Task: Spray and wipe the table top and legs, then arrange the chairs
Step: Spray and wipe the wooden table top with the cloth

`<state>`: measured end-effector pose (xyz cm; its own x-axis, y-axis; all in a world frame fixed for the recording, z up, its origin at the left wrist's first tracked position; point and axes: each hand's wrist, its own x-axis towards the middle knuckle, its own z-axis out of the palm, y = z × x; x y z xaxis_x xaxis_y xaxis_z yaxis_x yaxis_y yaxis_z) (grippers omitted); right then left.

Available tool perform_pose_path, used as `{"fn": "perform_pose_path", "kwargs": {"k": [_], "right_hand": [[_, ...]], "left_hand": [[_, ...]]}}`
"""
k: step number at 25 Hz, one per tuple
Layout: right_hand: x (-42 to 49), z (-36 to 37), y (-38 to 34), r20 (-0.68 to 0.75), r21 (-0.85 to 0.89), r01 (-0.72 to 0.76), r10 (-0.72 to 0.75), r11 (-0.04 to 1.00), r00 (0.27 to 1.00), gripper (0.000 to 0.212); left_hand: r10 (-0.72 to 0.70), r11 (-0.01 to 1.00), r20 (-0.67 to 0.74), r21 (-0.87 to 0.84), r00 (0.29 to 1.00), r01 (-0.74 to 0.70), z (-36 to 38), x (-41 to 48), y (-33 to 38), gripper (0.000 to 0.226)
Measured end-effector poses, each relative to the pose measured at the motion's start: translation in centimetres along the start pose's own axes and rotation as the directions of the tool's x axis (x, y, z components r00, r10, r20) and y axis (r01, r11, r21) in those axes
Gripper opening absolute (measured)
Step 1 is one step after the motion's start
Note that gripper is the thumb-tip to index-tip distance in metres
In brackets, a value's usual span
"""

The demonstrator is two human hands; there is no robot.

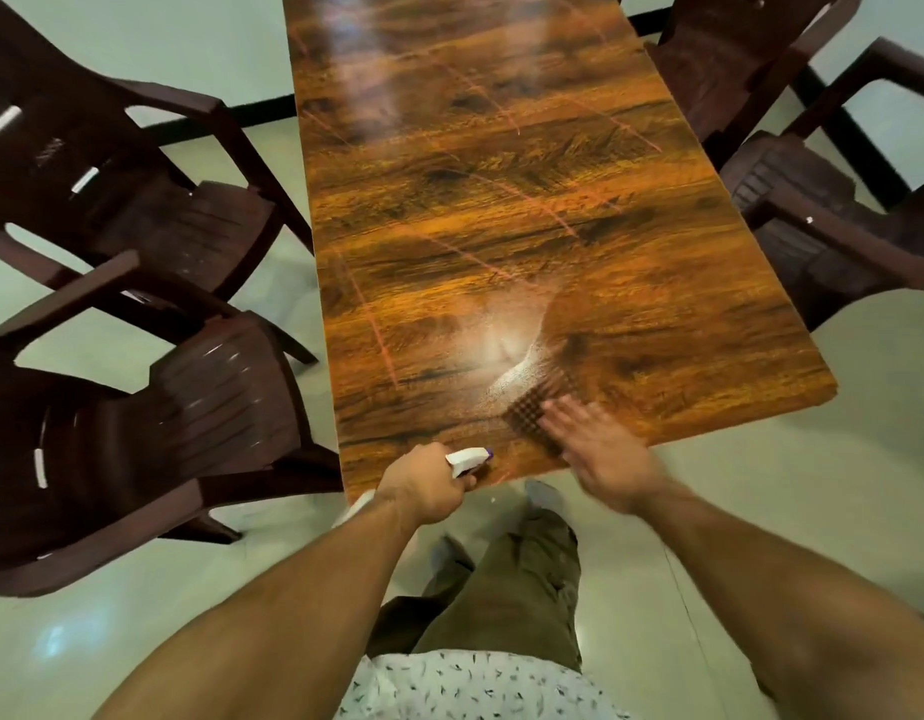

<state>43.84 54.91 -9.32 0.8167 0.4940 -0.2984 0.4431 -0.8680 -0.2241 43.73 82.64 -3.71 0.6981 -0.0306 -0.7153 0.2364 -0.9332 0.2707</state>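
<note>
Table top point(501, 226): long axis near-to-far, mostly beyond both hands | wet patch point(501, 350): just far of cloth | right hand point(600, 459): fingers flat, pressing checked cloth point(527, 413), near end | left hand point(428, 485): curled round spray bottle point(467, 457), near edge.

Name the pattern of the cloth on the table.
Dark brown checks on the cloth, motion-blurred; shows best in the head view.

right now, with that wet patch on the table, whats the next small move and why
Probably sweep the right hand and its dark checked cloth forward-left through the misty wet patch on the glossy wood-grain table top. The patch lies just beyond the cloth, while the left hand holds the white spray bottle at the near edge.
</note>
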Motion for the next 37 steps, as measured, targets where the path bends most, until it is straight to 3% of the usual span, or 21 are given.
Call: {"fn": "perform_pose_path", "kwargs": {"k": [1,3,5,6,8,10,12,13,14,16,18,19,21,23,26,28,30,32,34,36,37], "right_hand": [[0.0,-0.3,1.3,-0.061,0.039,-0.213,0.215,0.976,0.975,0.055],[1.4,-0.7,1.0,-0.127,0.208,-0.607,0.636,0.767,0.761,0.057],[4.3,-0.6,-2.9,-0.1,0.323,-0.744,0.803,0.585,0.588,0.059],[5.5,0.0,-5.5,-0.112,0.295,-0.729,0.78,0.618,0.616,0.06],[6.6,1.5,-11.3,-0.141,0.17,-0.505,0.528,0.846,0.837,0.059],[5.1,3.3,-15.2,-0.027,0.032,-0.073,0.074,0.997,0.997,0.058],[4.0,2.2,-13.5,0.017,0.012,0.284,-0.284,0.959,0.959,0.055],[3.9,1.2,-11.5,0.054,-0.021,0.33,-0.328,0.944,0.943,0.055],[3.9,0.3,-9.6,0.104,-0.058,0.265,-0.259,0.962,0.96,0.055],[4.6,-0.7,-6.4,-0.013,-0.071,-0.188,0.188,0.98,0.982,0.057],[6.8,-1.2,-7.3,-0.091,0.066,-0.629,0.633,0.774,0.769,0.063],[8.3,-1.3,-9.7,-0.091,0.125,-0.701,0.712,0.702,0.696,0.066],[10.3,-0.1,-15.6,-0.092,0.078,-0.577,0.582,0.813,0.808,0.068],[10.1,1.5,-20.9,0.03,-0.054,-0.103,0.105,0.993,0.994,0.064],[9.3,1.2,-19.4,0.175,-0.082,0.485,-0.467,0.871,0.867,0.057],[10.7,0.3,-15.4,0.195,-0.129,0.409,-0.381,0.903,0.904,0.058],[12.3,-0.9,-13.0,0.016,-0.116,-0.102,0.104,0.988,0.994,0.061],[14.2,-1.8,-14.8,-0.043,0.038,-0.498,0.499,0.867,0.866,0.065],[15.0,-0.4,-20.0,-0.032,0.028,-0.35,0.351,0.936,0.936,0.065],[14.1,1.1,-23.8,0.072,-0.033,0.135,-0.132,0.99,0.989,0.062],[13.3,1.7,-24.4,0.155,-0.058,0.375,-0.363,0.925,0.919,0.058]], "left_hand": [[-0.003,1.0,-0.004,0.004,1.0,0.003,0.1,0.0,-0.5,0.043],[-0.006,1.0,-0.023,-0.003,1.0,0.006,0.1,-0.2,-1.5,0.043],[-0.028,0.998,-0.043,-0.05,0.999,0.026,0.2,-0.3,-2.5,0.044],[-0.042,0.997,-0.059,-0.069,0.997,0.038,0.2,-0.4,-2.8,0.044],[-0.058,0.997,-0.093,-0.055,0.994,0.053,0.0,-0.7,-3.5,0.043],[-0.054,0.998,-0.112,-0.038,0.992,0.05,-0.3,-0.8,-4.2,0.041],[-0.046,0.998,-0.123,-0.042,0.991,0.041,-0.8,-0.8,-5.0,0.039],[-0.055,0.997,-0.123,-0.053,0.991,0.049,-1.0,-0.8,-5.4,0.038],[-0.066,0.996,-0.123,-0.065,0.99,0.058,-1.1,-0.9,-6.0,0.038],[-0.083,0.993,-0.136,-0.09,0.987,0.071,-1.2,-1.0,-6.9,0.037],[-0.096,0.989,-0.151,-0.127,0.984,0.077,-1.1,-1.3,-7.8,0.035],[-0.104,0.987,-0.161,-0.138,0.981,0.082,-1.2,-1.6,-8.2,0.034],[-0.127,0.983,-0.19,-0.153,0.974,0.098,-1.4,-1.9,-9.0,0.032],[-0.161,0.977,-0.209,-0.174,0.964,0.125,-1.7,-2.1,-9.7,0.033],[-0.169,0.972,-0.225,-0.199,0.96,0.124,-2.0,-2.3,-10.6,0.036],[-0.175,0.965,-0.228,-0.234,0.958,0.121,-1.9,-2.7,-11.3,0.034],[-0.199,0.953,-0.209,-0.27,0.958,0.139,-1.5,-3.0,-12.1,0.033],[-0.228,0.948,-0.198,-0.27,0.953,0.17,-1.1,-3.3,-12.6,0.033],[-0.278,0.936,-0.224,-0.282,0.934,0.211,-1.0,-3.5,-13.2,0.034],[-0.337,0.913,-0.256,-0.323,0.906,0.248,-1.4,-3.5,-13.7,0.034],[-0.356,0.904,-0.266,-0.341,0.896,0.258,-1.7,-3.6,-13.8,0.033]]}}
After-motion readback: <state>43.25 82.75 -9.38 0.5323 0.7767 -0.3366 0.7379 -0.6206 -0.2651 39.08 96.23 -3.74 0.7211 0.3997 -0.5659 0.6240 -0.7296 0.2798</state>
